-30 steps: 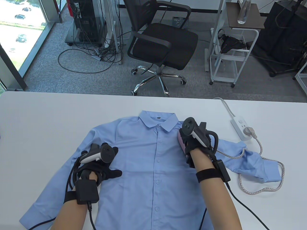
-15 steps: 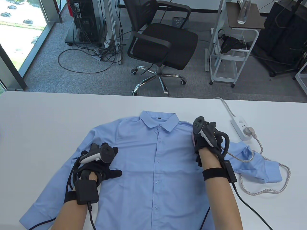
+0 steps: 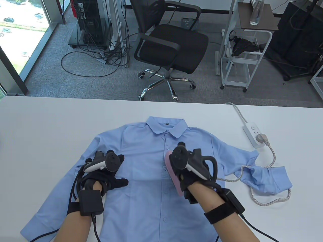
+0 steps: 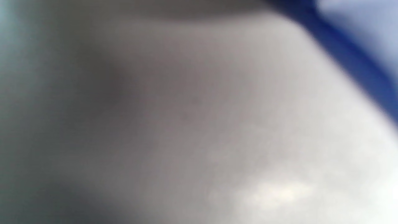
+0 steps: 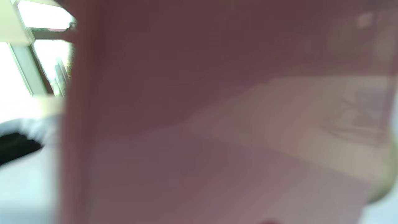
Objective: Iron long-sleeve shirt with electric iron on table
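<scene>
A light blue long-sleeve shirt (image 3: 141, 199) lies face up on the white table (image 3: 45, 121), collar at the far side. My right hand (image 3: 188, 174) grips a pink electric iron (image 3: 172, 176) and holds it on the shirt's chest, just right of the button line. The iron fills the right wrist view (image 5: 217, 124) as a pink blur. My left hand (image 3: 106, 174) rests flat on the shirt's left chest, fingers spread. The left wrist view is a grey blur with a strip of blue cloth (image 4: 367, 40).
A white power strip (image 3: 253, 133) lies at the table's right with the iron's braided cord (image 3: 272, 201) plugged in, looping over the crumpled right sleeve (image 3: 265, 176). A black office chair (image 3: 169, 42) and a white cart (image 3: 242, 55) stand beyond the table.
My right hand has brought the iron from the shirt's right shoulder down and left to the chest near the buttons. The cord and right sleeve shifted with it. My left hand has not moved.
</scene>
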Available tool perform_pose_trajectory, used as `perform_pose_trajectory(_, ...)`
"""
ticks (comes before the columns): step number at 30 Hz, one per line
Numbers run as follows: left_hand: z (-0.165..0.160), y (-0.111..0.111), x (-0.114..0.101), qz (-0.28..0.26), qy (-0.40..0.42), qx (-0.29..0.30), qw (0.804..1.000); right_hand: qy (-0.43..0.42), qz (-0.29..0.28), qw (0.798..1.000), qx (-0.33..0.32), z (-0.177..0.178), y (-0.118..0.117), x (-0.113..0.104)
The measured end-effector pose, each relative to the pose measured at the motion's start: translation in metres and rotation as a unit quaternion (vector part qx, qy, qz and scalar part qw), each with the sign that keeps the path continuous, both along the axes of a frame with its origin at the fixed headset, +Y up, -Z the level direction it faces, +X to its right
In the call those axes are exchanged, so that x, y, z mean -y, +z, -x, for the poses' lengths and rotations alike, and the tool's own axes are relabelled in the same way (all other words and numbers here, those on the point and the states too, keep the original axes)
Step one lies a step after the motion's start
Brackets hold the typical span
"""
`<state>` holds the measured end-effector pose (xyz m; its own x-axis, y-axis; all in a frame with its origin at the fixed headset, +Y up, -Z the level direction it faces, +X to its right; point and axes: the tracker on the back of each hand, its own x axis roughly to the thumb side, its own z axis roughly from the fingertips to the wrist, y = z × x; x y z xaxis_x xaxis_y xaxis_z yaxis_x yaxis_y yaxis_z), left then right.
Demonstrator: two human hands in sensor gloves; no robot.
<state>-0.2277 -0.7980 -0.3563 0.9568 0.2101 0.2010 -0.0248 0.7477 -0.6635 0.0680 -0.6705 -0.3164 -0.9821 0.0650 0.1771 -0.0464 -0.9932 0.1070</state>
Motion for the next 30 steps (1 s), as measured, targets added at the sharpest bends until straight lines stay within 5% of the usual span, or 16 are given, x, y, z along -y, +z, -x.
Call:
perform_pose_trajectory(6, 0.0, 0.0, 0.0, -0.001, 0.0, 0.0, 1.0, 0.081, 0.022, 0.996, -0.018, 0.022, 0.032, 0.033)
perform_pose_trajectory(30, 0.001, 0.0, 0.001, -0.002, 0.001, -0.003, 1.0, 0.082, 0.035, 0.989, 0.121, -0.079, 0.056, 0.039)
